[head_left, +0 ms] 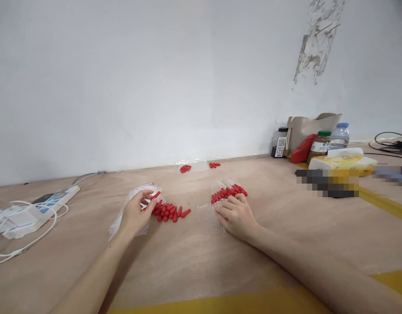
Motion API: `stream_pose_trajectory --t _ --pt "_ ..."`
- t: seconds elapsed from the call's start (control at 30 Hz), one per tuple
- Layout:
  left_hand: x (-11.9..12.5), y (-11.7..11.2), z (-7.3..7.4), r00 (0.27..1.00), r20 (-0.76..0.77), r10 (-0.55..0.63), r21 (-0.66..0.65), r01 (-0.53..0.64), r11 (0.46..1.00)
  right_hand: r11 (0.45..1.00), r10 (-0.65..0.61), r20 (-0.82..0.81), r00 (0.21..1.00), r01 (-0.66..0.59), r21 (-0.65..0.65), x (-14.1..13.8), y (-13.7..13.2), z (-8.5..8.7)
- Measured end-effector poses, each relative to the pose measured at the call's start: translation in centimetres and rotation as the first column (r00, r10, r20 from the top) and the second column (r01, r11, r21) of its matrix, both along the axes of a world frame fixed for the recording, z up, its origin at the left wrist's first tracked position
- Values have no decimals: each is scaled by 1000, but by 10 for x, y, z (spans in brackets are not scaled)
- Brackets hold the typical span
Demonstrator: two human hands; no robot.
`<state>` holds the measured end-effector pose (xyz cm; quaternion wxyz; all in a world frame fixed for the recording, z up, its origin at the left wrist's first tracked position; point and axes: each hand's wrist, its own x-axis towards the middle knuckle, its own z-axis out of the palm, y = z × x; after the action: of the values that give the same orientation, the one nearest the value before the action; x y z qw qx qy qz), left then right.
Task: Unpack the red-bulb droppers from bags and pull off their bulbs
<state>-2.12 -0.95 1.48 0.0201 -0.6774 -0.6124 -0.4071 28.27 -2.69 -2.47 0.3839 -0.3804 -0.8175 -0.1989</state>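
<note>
My left hand (137,213) pinches a red rubber dropper bulb (155,195) between thumb and fingers. Beneath and beside it, a loose pile of red rubber bulbs (170,211) lies partly on clear plastic bags (131,200). My right hand (236,216) is closed, its fingertips down at the right end of a row of bare glass dropper tubes (207,220); what it grips, if anything, is hidden. Just beyond those fingers lies a row of droppers (229,192), red bulbs towards me and glass tips pointing at the wall.
Small groups of red bulbs (185,168) lie by the wall with a clear plastic bag (197,165). At left sits a power strip (40,213) with white cables. A bag (308,131), a green-lidded jar (320,146), a water bottle (340,137) and a tissue pack (343,162) stand at right.
</note>
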Motion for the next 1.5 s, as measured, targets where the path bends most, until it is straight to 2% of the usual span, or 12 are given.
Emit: stream_pose_trajectory --t 0.17,0.47,0.57,0.67,0.73,0.8,0.9,1.03,1.17,1.3,1.4,1.5 --pt "-12 9 -6 999 -49 21 -57 -24 998 992 44 -7 999 -45 -120 0 -4 0" --pt "-1 12 -15 982 -149 -116 -115 99 988 966 121 -10 993 -121 -228 -2 -6 -2" --pt "-3 13 -15 978 -179 -109 -61 100 993 960 132 1 991 -128 -247 -2 -7 -2" --pt "3 7 -10 980 -189 -65 80 81 994 957 137 6 990 -131 -259 -2 -7 -2" --pt "16 -3 -8 978 -202 -56 163 90 983 956 139 -3 990 -135 -261 -3 -8 -1" --pt "38 -16 -8 958 -246 -149 145 188 971 958 127 -29 992 -130 -257 -1 -8 2" --pt "76 -33 -16 803 -427 -416 -91 420 903 968 27 -100 995 -51 -247 10 -6 9" --pt "109 -35 -27 638 -554 -535 -252 484 838 919 -221 -186 957 141 -368 38 2 17" --pt "107 -17 -24 536 -595 -599 -350 498 794 820 -306 -187 933 159 -550 57 8 19" --pt "92 -5 -18 469 -606 -643 -405 513 756 789 -315 -146 938 173 -590 57 9 19" --pt "92 -2 -11 493 -585 -644 -390 524 757 771 -331 -104 938 205 -603 54 10 18" --pt "109 6 0 686 -499 -529 -355 396 847 749 -367 -86 926 239 -618 53 10 18"
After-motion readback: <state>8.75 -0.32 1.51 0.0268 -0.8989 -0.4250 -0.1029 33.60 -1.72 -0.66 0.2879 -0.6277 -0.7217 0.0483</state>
